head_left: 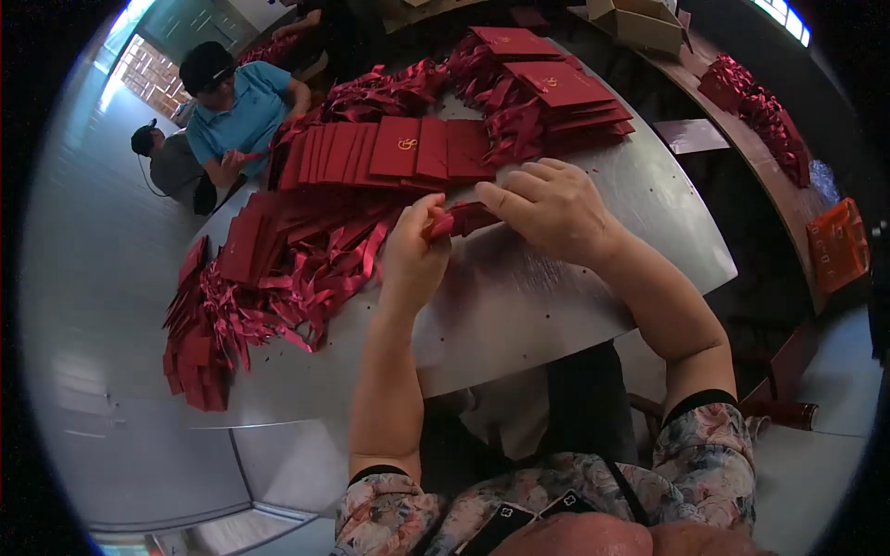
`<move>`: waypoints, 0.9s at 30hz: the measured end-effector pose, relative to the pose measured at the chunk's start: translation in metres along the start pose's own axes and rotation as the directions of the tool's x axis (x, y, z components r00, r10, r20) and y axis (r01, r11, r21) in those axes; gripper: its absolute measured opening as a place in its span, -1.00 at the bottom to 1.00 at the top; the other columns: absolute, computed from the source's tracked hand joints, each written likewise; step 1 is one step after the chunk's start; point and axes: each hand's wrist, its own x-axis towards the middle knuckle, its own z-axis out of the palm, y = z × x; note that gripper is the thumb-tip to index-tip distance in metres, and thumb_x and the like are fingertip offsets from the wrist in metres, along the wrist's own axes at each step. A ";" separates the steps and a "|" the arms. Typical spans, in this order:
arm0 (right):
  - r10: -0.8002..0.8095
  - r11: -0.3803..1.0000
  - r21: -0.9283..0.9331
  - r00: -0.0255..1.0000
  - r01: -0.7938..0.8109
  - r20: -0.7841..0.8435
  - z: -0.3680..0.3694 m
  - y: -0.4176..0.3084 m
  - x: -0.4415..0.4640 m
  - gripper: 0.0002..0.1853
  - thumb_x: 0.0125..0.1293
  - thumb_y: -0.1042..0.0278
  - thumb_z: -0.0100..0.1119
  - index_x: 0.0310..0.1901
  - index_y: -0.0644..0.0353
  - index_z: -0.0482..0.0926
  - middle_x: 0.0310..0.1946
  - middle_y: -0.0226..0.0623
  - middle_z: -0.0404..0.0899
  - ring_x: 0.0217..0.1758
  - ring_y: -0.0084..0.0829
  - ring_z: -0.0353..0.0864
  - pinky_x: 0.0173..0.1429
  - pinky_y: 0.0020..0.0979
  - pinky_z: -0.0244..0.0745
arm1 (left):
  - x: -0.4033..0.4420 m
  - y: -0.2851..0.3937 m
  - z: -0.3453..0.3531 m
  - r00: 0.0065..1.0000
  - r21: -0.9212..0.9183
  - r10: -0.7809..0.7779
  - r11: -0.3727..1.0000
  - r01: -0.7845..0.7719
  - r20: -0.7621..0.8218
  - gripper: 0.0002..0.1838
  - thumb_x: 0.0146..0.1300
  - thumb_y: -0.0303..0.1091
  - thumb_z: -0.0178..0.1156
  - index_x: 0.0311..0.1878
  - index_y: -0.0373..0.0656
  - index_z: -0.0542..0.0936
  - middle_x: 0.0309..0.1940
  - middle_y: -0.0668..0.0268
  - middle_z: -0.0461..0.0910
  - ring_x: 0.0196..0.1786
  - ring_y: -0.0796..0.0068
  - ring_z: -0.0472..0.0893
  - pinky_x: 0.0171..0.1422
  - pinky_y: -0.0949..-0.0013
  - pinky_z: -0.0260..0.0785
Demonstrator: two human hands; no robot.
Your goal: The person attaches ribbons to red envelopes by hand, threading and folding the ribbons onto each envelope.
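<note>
Between my two hands, above the grey table, is a small red piece, possibly a folded card or ribbon. My left hand pinches its left end with curled fingers. My right hand has its thumb and fingers closed at the right end, partly hiding it. Just beyond the hands stands a leaning row of red cards with a gold mark on one. Loose red ribbons lie to the left of my left hand.
Stacked red cards lie at the back right, and more red packets at the left edge. A person in a blue shirt works across the table. A side bench holds an open cardboard box and an orange bag.
</note>
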 end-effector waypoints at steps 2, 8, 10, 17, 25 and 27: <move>0.019 1.000 -0.006 0.998 -0.018 0.058 -0.001 -0.001 0.001 -0.67 0.13 0.36 0.17 -0.02 0.05 0.53 -0.39 -0.41 0.51 -0.27 -0.36 0.59 -0.16 -0.33 0.51 | 0.000 -0.005 -0.008 0.988 0.205 -0.092 0.977 0.064 0.127 -0.60 0.27 -0.59 0.08 0.19 -0.22 0.49 -0.23 0.33 0.57 -0.18 0.51 0.58 -0.02 0.43 0.45; -0.008 1.000 0.028 0.991 0.004 0.136 -0.001 0.001 0.000 -0.69 0.13 0.38 0.15 -0.04 0.04 0.51 -0.33 -0.37 0.54 -0.19 -0.33 0.60 -0.08 -0.31 0.48 | 0.003 -0.003 -0.010 0.975 -0.228 -0.190 0.950 0.212 0.115 -0.61 0.27 -0.60 -0.12 0.07 -0.25 0.59 -0.31 0.38 0.56 -0.27 0.60 0.52 -0.18 0.50 0.40; -0.038 0.999 0.044 0.988 0.031 0.147 -0.001 0.002 -0.001 -0.70 0.13 0.39 0.15 -0.06 0.05 0.50 -0.32 -0.36 0.55 -0.19 -0.32 0.60 -0.07 -0.31 0.48 | 0.003 -0.004 -0.015 0.964 -0.233 -0.255 0.935 0.267 0.078 -0.57 0.21 -0.63 -0.19 0.02 -0.25 0.62 -0.35 0.39 0.55 -0.34 0.64 0.49 -0.29 0.50 0.37; -0.002 0.998 0.066 0.949 -0.020 0.316 0.000 -0.011 0.005 -0.75 0.10 0.44 0.14 -0.14 0.09 0.46 -0.29 -0.32 0.57 -0.16 -0.24 0.58 -0.08 -0.24 0.49 | 0.001 -0.009 -0.030 0.994 -0.181 -0.063 0.982 0.047 -0.086 -0.67 0.08 -0.62 -0.17 -0.31 -0.34 0.64 -0.54 0.38 0.50 -0.46 0.66 0.39 -0.39 0.51 0.22; 0.050 0.987 0.128 0.954 -0.092 0.295 -0.014 -0.006 0.013 -0.80 0.12 0.45 0.09 -0.18 0.11 0.44 -0.41 -0.29 0.52 -0.21 -0.19 0.60 -0.17 -0.21 0.50 | -0.001 -0.002 -0.025 0.960 -0.101 0.112 0.985 -0.142 -0.255 -0.72 0.18 -0.62 -0.13 -0.32 -0.31 0.63 -0.51 0.43 0.50 -0.43 0.71 0.39 -0.35 0.61 0.20; 0.099 0.981 0.133 0.951 -0.144 0.294 -0.020 -0.002 0.016 -0.83 0.14 0.44 0.08 -0.20 0.11 0.43 -0.43 -0.30 0.52 -0.24 -0.19 0.61 -0.19 -0.19 0.50 | -0.001 -0.001 -0.023 0.948 -0.046 0.149 0.985 -0.168 -0.280 -0.74 0.20 -0.62 -0.09 -0.25 -0.31 0.63 -0.46 0.43 0.52 -0.41 0.72 0.40 -0.32 0.61 0.23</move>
